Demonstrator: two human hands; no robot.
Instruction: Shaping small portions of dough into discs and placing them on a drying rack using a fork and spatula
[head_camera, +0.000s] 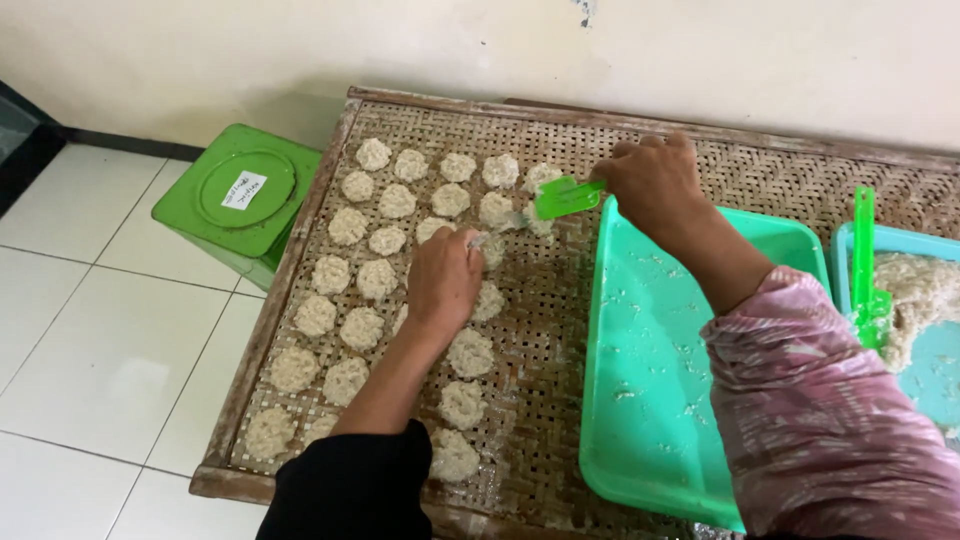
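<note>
A green lidded bin (240, 200) (white label on its lid) stands on the white tiled floor (90, 350) against the wall. At right, a light blue tray (935, 370) holds a rice mixture (915, 295) and an upright green scoop (866, 270).

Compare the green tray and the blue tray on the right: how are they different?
The green tray is nearly bare, with only scattered crumbs; the blue tray holds a pile of pale rice mixture. The green tray shows almost whole; the blue tray is cut off by the frame edge. Both rest on the woven bamboo rack.
</note>
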